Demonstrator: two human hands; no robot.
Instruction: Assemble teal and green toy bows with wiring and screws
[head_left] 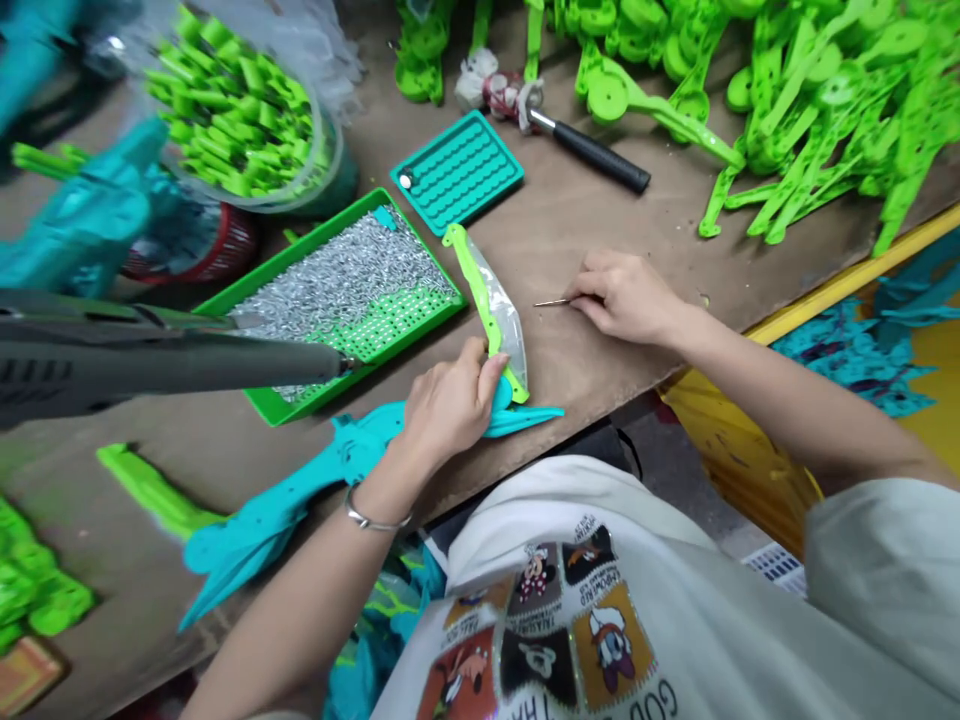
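The grip of the left hand (450, 405) is clamped on the low end of the green blade (486, 300), and the right hand (626, 295) pinches a thin pin (551, 303) on the bench (585, 235).

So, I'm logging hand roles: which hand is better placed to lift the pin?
Right. The right hand pinches the pin; the left hand grips the green piece.

Tray (390, 335) left of the blade piece (499, 310), needle (551, 303) to its right — hammer (592, 155) behind both.
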